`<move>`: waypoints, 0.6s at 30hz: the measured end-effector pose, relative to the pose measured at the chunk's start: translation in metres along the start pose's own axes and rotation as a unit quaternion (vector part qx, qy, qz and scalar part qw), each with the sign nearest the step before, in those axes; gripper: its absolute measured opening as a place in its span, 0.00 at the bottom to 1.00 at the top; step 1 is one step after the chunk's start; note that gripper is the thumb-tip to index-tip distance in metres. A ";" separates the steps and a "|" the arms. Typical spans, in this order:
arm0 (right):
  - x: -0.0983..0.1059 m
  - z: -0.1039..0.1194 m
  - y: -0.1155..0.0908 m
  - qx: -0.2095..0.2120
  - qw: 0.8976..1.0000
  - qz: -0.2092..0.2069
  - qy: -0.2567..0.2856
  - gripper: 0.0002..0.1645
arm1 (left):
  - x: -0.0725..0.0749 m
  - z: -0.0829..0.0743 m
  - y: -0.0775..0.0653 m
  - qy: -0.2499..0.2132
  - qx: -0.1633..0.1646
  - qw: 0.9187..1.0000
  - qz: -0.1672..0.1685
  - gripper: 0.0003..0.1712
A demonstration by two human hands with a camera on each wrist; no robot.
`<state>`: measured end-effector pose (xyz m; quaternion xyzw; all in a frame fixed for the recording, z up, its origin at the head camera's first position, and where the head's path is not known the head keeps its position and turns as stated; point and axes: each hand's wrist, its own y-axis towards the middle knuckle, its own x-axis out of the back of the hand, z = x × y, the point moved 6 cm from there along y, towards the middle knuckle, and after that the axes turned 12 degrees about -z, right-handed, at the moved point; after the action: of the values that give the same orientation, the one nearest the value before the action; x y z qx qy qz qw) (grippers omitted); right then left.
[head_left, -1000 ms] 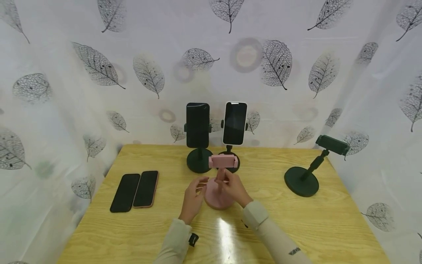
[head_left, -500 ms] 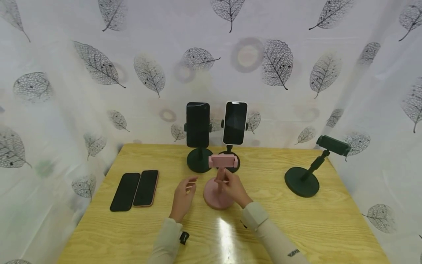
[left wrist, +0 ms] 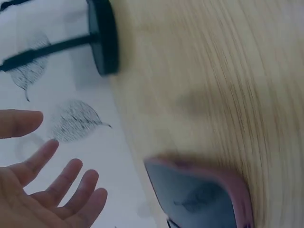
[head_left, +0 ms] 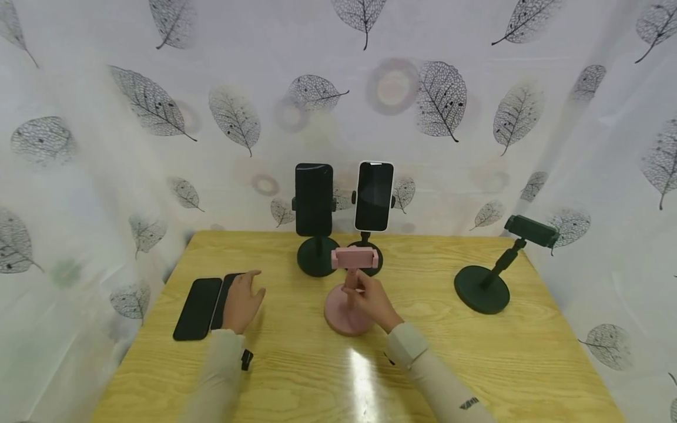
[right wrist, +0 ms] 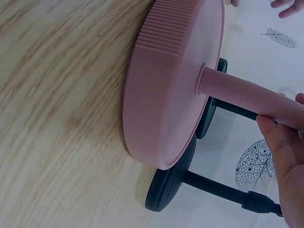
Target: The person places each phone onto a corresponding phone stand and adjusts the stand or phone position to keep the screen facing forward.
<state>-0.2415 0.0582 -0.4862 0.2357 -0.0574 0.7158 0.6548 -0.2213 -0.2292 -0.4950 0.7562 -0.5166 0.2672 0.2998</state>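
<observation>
A pink phone stand (head_left: 355, 258) stands upright mid-table, its clamp holding no phone. My right hand (head_left: 374, 301) pinches its post (right wrist: 242, 95) between thumb and fingers, and its round base (right wrist: 152, 95) sits on the wood. To the left, my left hand (head_left: 242, 301) is spread above a dark phone with a pink edge (left wrist: 204, 194), covering most of it in the head view. In the left wrist view the fingers are parted and hold nothing. Left of that phone lies a black phone (head_left: 198, 309), flat on the table.
Behind the pink stand, two dark stands hold a black phone (head_left: 314, 200) and a white-framed phone (head_left: 374, 196). At right is a dark green stand (head_left: 482, 289) with a bare clamp. A leaf-print curtain (head_left: 338, 129) backs the wooden table (head_left: 296, 376).
My left hand has moved left from beside the pink stand to over the pink-edged phone. My right hand has stayed on the stand's post.
</observation>
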 end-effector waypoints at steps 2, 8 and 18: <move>-0.001 0.000 0.001 -0.003 1.000 0.001 -0.002 0.09 | 0.006 0.014 0.008 0.053 -0.002 0.999 -0.004 0.29; 0.001 0.001 0.001 0.003 1.000 -0.007 -0.007 0.08 | 0.000 0.061 0.024 0.174 0.023 0.983 0.054 0.39; -0.001 -0.003 0.000 -0.011 1.000 -0.002 -0.005 0.07 | -0.013 0.077 0.028 0.223 0.017 0.970 0.093 0.48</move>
<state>-0.2422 0.0586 -0.4886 0.2321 -0.0679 0.7127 0.6585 -0.2449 -0.2856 -0.5517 0.6310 -0.5000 0.4647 0.3687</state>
